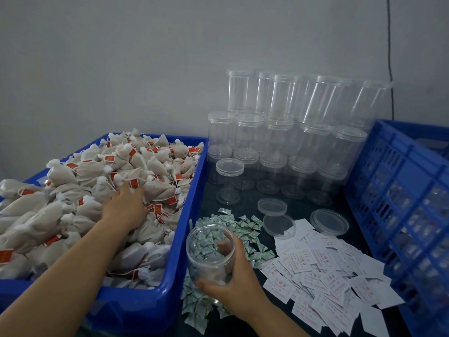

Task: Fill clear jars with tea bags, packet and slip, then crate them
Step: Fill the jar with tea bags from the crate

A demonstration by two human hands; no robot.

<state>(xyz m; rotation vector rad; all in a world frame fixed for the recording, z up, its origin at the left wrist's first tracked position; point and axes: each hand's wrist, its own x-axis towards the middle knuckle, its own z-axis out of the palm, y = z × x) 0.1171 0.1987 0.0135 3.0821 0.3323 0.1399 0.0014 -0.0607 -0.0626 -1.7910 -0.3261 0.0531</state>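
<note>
Left hand (125,205) was down in the blue tub (170,259), fingers dug into the heap of tea bags (80,190) — whether they had closed on a bag, I couldn't tell. Right hand (234,283) gripped an open clear jar (211,254), tilted, just beside the tub's right wall, over the green-and-white packets (245,231) scattered on the dark table (243,200). White slips (323,271) with red print lay spread to the right, touching the packets. Loose lids (329,222) sat beyond them. Lidded empty jars (279,142) stood stacked against the wall, and the blue slatted crate (398,198) stood far right.
</note>
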